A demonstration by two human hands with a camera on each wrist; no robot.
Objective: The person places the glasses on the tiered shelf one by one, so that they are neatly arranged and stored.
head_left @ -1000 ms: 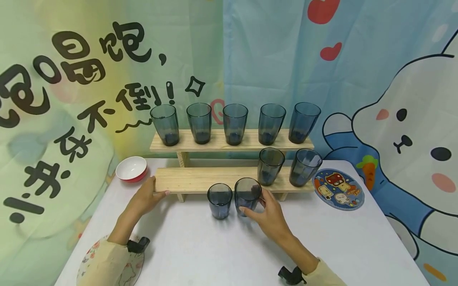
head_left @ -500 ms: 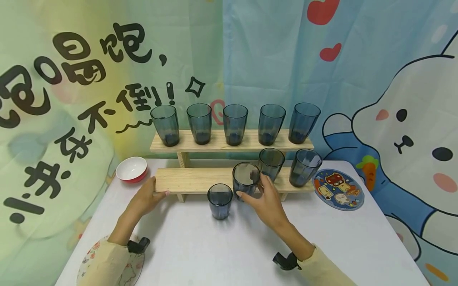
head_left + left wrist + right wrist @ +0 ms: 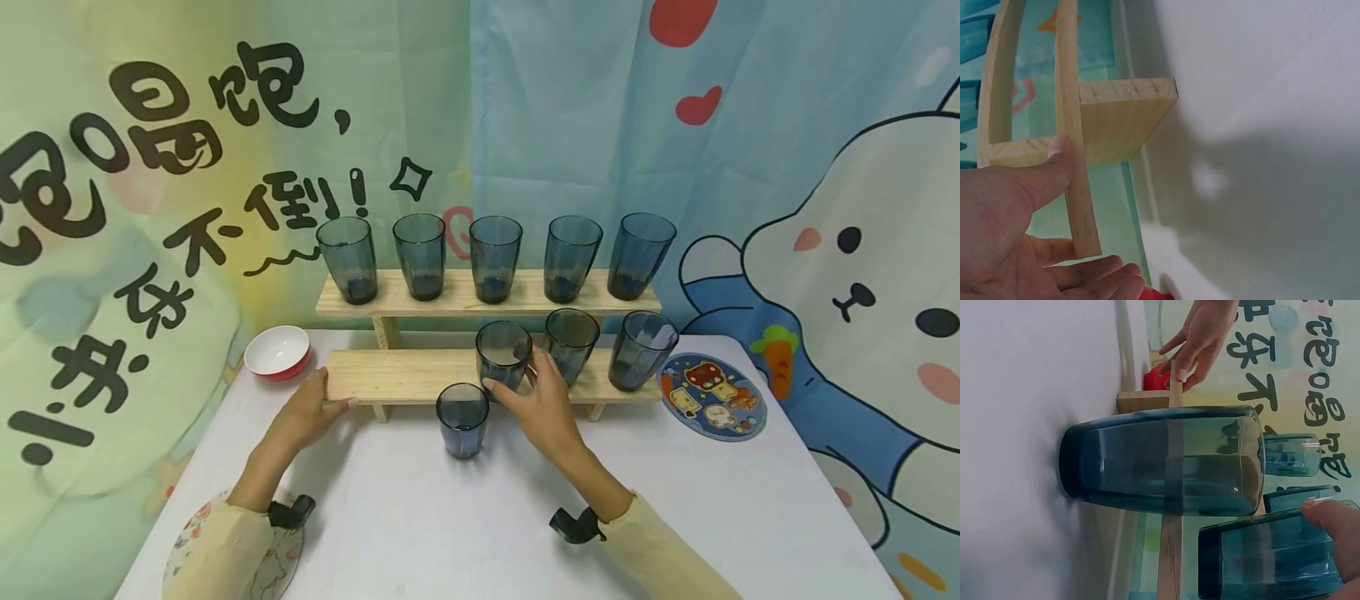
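My right hand (image 3: 538,410) holds a blue-grey drinking glass (image 3: 502,348) upright between thumb and fingers, at the front of the lower shelf board. In the right wrist view, the thumb lies along the side of this held glass (image 3: 1266,559). Another such glass (image 3: 462,421) stands on the table just in front of the board. My left hand (image 3: 306,415) grips the left end of the two-tier wooden shelf (image 3: 397,377). Its thumb presses the front edge of the lower board (image 3: 1077,187), with a finger at the board's end.
Several matching glasses (image 3: 495,258) line the upper board (image 3: 457,293). Two more, a nearer glass (image 3: 572,343) and an end glass (image 3: 639,354), stand on the lower board's right. A red-and-white bowl (image 3: 276,352), a blue round mat (image 3: 711,396) and a floral round mat (image 3: 273,575) lie around.
My right hand has lifted the glass from the table and carried it up and slightly left to the lower board. The left hand keeps its place on the shelf.
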